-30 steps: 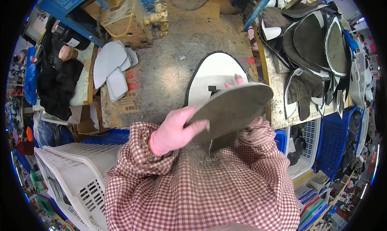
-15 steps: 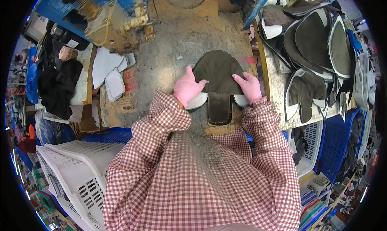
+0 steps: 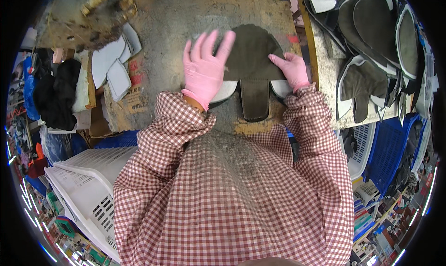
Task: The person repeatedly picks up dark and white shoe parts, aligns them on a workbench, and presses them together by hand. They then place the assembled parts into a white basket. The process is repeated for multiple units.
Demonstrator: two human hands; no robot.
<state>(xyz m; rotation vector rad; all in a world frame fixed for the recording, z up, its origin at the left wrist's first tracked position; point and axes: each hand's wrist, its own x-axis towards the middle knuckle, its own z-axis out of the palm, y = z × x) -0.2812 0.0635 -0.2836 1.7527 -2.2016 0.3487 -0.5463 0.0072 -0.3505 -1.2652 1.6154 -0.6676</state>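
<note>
Close before me on the table (image 3: 162,52), the dark piece (image 3: 253,52) lies over a white one (image 3: 280,86). My left hand (image 3: 203,71) has let go its left edge, fingers spread wide; my right hand (image 3: 295,71) stays at the right edge, grip unclear, so only that side seems steadied. Beyond: pale pieces (image 3: 106,64), a dark stack (image 3: 376,29), strip lights (image 3: 430,191).

Bright, even light; left hand (image 3: 204,71) slightly blurred, rim distorted.
</note>
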